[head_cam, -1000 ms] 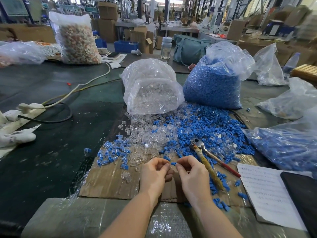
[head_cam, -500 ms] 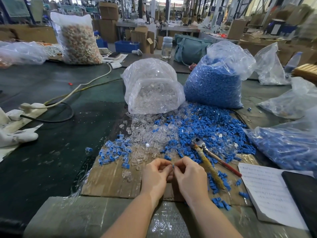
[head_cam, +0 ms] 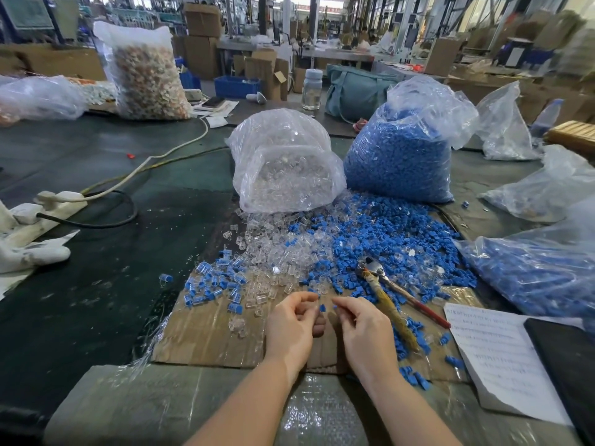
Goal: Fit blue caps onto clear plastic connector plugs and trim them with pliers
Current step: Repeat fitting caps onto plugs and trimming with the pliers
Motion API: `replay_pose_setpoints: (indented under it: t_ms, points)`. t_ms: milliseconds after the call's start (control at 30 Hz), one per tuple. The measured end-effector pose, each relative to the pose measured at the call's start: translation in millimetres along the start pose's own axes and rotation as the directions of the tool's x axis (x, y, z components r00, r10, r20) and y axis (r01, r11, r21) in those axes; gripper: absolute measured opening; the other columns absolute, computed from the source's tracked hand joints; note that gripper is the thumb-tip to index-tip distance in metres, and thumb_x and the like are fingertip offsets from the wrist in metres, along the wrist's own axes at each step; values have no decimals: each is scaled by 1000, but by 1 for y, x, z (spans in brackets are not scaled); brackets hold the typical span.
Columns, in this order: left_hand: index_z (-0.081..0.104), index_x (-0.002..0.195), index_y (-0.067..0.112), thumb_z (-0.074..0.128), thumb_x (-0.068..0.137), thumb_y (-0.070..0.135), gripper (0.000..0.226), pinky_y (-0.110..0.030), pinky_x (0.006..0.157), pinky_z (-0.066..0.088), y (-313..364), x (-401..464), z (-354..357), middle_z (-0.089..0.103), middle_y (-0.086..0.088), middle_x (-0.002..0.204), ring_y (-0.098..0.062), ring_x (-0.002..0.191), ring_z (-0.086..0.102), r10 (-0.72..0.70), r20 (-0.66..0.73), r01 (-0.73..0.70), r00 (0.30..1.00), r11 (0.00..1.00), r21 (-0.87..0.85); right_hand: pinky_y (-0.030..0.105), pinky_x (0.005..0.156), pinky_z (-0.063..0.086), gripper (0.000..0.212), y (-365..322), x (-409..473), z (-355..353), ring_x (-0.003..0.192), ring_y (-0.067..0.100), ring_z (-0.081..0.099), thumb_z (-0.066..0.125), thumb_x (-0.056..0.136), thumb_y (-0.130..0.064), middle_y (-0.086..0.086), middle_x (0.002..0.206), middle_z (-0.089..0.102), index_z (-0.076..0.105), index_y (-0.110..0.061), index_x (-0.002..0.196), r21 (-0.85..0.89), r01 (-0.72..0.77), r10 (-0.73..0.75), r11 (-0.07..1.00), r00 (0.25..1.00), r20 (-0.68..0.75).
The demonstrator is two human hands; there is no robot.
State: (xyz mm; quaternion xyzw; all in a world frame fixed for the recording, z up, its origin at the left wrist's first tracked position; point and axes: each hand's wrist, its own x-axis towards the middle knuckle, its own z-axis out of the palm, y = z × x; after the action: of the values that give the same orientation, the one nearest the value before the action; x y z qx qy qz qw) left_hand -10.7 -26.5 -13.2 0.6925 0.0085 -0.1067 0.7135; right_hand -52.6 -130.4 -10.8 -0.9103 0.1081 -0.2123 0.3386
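Note:
My left hand point(head_cam: 289, 326) and my right hand point(head_cam: 365, 329) hover close together over the cardboard sheet point(head_cam: 206, 336), fingers curled. Left fingertips pinch a small plug with a blue cap point(head_cam: 322, 308). A tiny blue piece point(head_cam: 335, 306) shows at my right fingertips. The pliers point(head_cam: 386, 294), one handle tape-wrapped and one red, lie just right of my right hand. Loose clear plugs point(head_cam: 283, 252) and blue caps point(head_cam: 386, 233) are heaped beyond my hands. A small pile of capped plugs point(head_cam: 215, 281) lies to the left.
An open bag of clear plugs point(head_cam: 283, 169) and a bag of blue caps point(head_cam: 402, 156) stand behind the heaps. Another blue-filled bag point(head_cam: 531, 278), a paper sheet point(head_cam: 495, 355) and a dark pad point(head_cam: 566, 358) sit on the right. Cables point(head_cam: 106, 220) and white gloves point(head_cam: 29, 252) lie left.
My hands were pressed together at the fingertips; now they have drawn slightly apart, with the blue-capped piece showing between them. The pliers have not moved.

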Motion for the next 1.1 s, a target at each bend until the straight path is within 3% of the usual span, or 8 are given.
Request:
replay_pose_setpoints:
  t_ms: [200, 367, 567, 733, 867, 1100]
  points:
    - [64, 98, 7, 52, 91, -2, 17, -17, 58, 54, -1, 0, -1, 64, -6, 77, -15, 66, 64, 8, 25, -8, 1000, 1000, 13, 15, 81, 37, 18, 10, -4, -1, 89, 13, 57, 58, 89, -3, -1, 92, 66, 70, -9, 100, -63, 30, -31, 998, 999, -11]
    - [65, 96, 10, 53, 91, 0, 17, -17, 60, 54, -4, -3, -2, 67, -10, 80, -13, 66, 64, 59, 54, -62, 997, 996, 67, 22, 80, 41, 14, 11, -9, 2, 87, 19, 58, 60, 86, 1, 3, 88, 66, 70, -6, 94, -123, 81, -86, 989, 996, -32]
    - [65, 93, 18, 55, 91, 3, 19, -16, 60, 52, -11, -5, -2, 67, -1, 76, -7, 65, 64, 138, 61, -146, 989, 976, 162, 26, 79, 43, 14, 12, -11, 3, 87, 21, 58, 60, 86, 0, 3, 87, 65, 70, -5, 94, -138, 107, -114, 985, 992, -45]
    - [63, 98, 17, 55, 90, 1, 20, -15, 60, 51, -13, -7, -2, 64, 2, 73, -3, 61, 62, 179, 49, -185, 983, 968, 171, 26, 79, 43, 12, 13, -12, 4, 87, 22, 57, 61, 86, -1, 5, 87, 64, 70, -5, 93, -157, 124, -136, 980, 988, -68]
    - [59, 88, 20, 56, 90, 1, 20, -15, 57, 51, -13, -8, -2, 63, -3, 75, -3, 60, 61, 191, 48, -197, 980, 967, 161, 21, 78, 39, 9, 13, -13, 4, 86, 22, 57, 64, 84, -1, 5, 85, 63, 70, -5, 89, -149, 139, -156, 979, 982, -106]
    - [60, 88, 16, 55, 90, 1, 16, -15, 58, 52, -13, -6, -3, 65, -5, 77, 1, 56, 59, 199, 62, -208, 978, 960, 188, 27, 78, 47, 13, 12, -15, 2, 85, 20, 58, 69, 80, -5, 3, 88, 62, 68, -7, 93, -113, 255, -266, 960, 959, -101]
